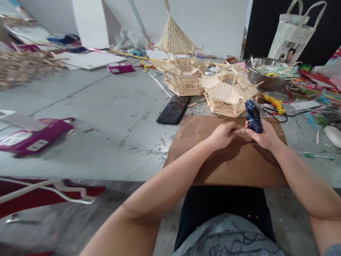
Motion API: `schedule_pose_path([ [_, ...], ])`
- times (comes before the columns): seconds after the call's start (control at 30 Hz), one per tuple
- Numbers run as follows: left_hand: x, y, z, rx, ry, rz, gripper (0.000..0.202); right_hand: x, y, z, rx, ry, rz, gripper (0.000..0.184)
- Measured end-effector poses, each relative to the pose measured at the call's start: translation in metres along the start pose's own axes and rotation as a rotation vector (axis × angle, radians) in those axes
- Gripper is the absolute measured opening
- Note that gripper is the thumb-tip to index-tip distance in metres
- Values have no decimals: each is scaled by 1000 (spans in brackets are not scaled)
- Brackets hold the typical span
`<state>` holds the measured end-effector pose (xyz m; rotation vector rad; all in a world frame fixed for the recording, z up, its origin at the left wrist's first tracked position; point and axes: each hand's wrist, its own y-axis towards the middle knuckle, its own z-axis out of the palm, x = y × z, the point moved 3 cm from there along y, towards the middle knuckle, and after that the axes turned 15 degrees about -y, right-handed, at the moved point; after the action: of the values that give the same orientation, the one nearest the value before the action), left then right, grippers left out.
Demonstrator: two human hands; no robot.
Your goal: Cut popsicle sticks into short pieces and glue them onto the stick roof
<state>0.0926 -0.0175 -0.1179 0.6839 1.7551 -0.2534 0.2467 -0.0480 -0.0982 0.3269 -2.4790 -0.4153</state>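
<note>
1. A brown sheet (226, 167) is laid on the grey table (119, 117), flush with its near edge and toward the right side; both forearms are extended over it.
2. The left hand (223, 135) is held above the far half of the sheet. Its fingers are curled shut, and a small wooden stick (242, 130) is pinched at the fingertips.
3. The stick is pointed rightward and spans the narrow gap between the two hands.
4. The right hand (262, 137) is closed around the lower part of a blue glue gun (253, 115), whose body is held upright above the fingers. Whether its tip touches the stick cannot be told.
5. A black phone (173, 109) is laid flat just beyond the sheet's far-left corner.
6. A low stick-built pavilion (226, 97) is set just beyond the sheet's far edge, directly behind the hands.
7. A yellow glue gun (275, 104) is laid on its side to the right of that model, with a black cord beside it.
8. A magenta box (34, 137) is seen, blurred, near the table's left edge.
9. A tall pavilion (178, 67) with a pointed roof is stood farther back, touching the low model.
10. A steel bowl (266, 82) filled with sticks is placed toward the far-right corner, and a pale tote bag (293, 35) is seen behind it.
</note>
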Motion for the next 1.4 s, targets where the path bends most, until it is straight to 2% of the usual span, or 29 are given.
schedule_pose_path([
  [0.17, 0, 1, 0, 11, 127, 53, 12, 3, -2, 2, -18, -28, 8, 17],
  [0.4, 2, 1, -1, -1, 164, 49, 14, 5, -1, 3, 44, -42, -60, 20],
  [0.8, 3, 2, 2, 13, 120, 56, 16, 5, -1, 2, 103, -123, -61, 23],
  [1.03, 4, 2, 1, -6, 70, 30, 19, 2, -2, 3, 62, -130, -43, 24],
  [1.27, 5, 3, 1, -16, 36, 51, 15, 4, -2, 2, 83, -129, -72, 20],
  [1.4, 5, 4, 1, -45, -55, 21, 17, 4, -2, 0, 58, -83, -49, 15],
])
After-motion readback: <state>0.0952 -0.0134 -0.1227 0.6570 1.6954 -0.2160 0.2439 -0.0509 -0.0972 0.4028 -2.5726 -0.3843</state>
